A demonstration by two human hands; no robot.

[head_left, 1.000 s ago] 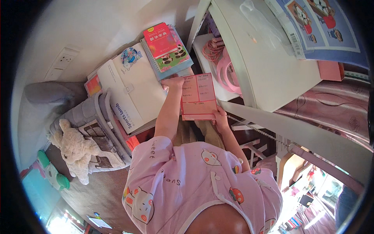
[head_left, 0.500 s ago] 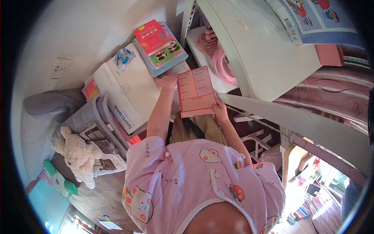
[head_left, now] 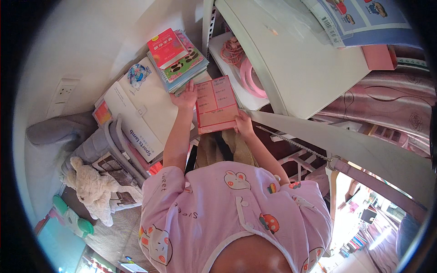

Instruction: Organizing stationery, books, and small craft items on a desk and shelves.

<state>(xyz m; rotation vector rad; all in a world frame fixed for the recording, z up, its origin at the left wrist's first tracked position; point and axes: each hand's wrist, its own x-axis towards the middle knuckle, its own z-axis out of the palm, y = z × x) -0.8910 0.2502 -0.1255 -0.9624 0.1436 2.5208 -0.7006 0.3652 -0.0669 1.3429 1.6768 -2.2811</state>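
A thin pink booklet [head_left: 214, 117] with a red-lined grid of boxes lies upright in front of me. My right hand [head_left: 244, 124] pinches its lower right edge, thumb on top. Close by the booklet's left edge, my left hand [head_left: 185, 95] has its fingers stretched out toward a stack of books and holds nothing. On top of that stack sits a small red book [head_left: 166, 49]. Under it is a spiral notebook with a panda cover [head_left: 184, 68], above several pale blue books. Whether my left fingertips touch the stack I cannot tell.
The stack rests on a large white box [head_left: 129, 113]. Left of it are a grey fabric bin [head_left: 91, 141] and a cream plush toy [head_left: 88, 182]. To the right, a white panel [head_left: 300, 63] stands beside a shelf with a pink ring-shaped item [head_left: 249, 79]. A chain [head_left: 296, 143] hangs below.
The whole view has shifted slightly, so things sit further left. My left hand's fingers now show spread beside the stack's near edge. My right hand keeps its hold on the booklet.
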